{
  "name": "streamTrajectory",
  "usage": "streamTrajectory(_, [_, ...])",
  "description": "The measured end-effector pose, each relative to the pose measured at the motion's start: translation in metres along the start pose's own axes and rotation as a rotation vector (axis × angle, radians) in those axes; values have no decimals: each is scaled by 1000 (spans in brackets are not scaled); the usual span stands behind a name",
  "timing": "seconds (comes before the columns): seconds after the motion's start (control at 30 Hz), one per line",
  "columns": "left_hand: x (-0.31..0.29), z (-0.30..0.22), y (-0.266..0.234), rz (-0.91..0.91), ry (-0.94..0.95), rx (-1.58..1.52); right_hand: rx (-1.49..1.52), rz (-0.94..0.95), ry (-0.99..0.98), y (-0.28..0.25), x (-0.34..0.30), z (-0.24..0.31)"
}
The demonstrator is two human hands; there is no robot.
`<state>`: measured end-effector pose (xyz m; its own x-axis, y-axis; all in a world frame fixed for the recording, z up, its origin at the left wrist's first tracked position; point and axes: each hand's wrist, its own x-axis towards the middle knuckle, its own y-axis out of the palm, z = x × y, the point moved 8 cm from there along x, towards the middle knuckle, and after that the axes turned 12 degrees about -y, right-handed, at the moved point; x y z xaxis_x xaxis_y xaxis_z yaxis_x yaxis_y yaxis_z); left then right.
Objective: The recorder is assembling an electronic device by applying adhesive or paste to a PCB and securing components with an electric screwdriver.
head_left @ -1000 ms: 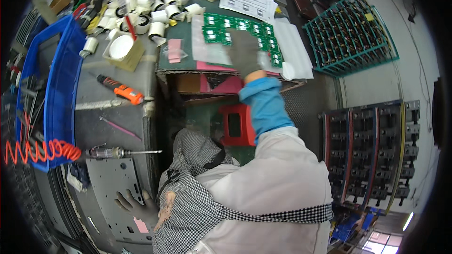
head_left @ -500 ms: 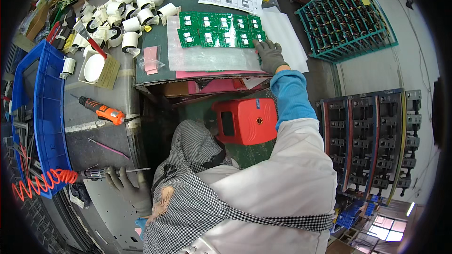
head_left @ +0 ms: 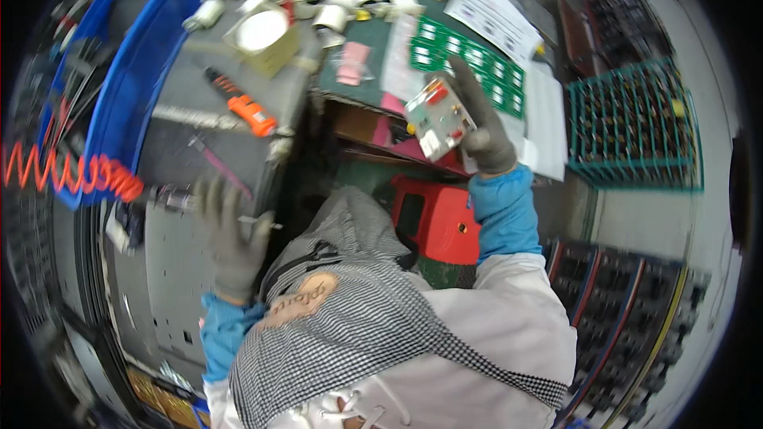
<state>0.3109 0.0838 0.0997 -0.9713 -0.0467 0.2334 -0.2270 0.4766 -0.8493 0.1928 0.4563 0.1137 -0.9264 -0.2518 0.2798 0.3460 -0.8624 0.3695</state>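
With right hand (head_left: 489, 139) pinching circuit board (head_left: 442, 121), keep to edges, off components (head_left: 436, 94); with left hand (head_left: 234, 250) spread over screwdriver (head_left: 173, 197), go gently.

One circuit board (head_left: 439, 117) is in the fingers of the right hand (head_left: 491, 143), with one red stool (head_left: 443, 226) below them and one teal wire basket (head_left: 636, 186) to their right. Beyond the fingers of the left hand (head_left: 233, 250) are one orange power screwdriver (head_left: 251, 113), one pink rod (head_left: 218, 165), two cartons (head_left: 280, 58) and, further left, one blue bin (head_left: 135, 79)
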Motion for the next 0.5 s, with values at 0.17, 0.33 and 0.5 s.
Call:
streamTrajectory(0.17, [27, -44, -43, 43, 197, -164, 668, 274, 220, 142, 17, -111])
streamTrajectory(0.33, [10, -13, -80, 51, 83, -26, 804, 399, 469, 258, 7, -149])
streamTrajectory(0.5, [-29, 40, -96, 37, -128, 86, 846, 576, 746, 319, -17, -186])
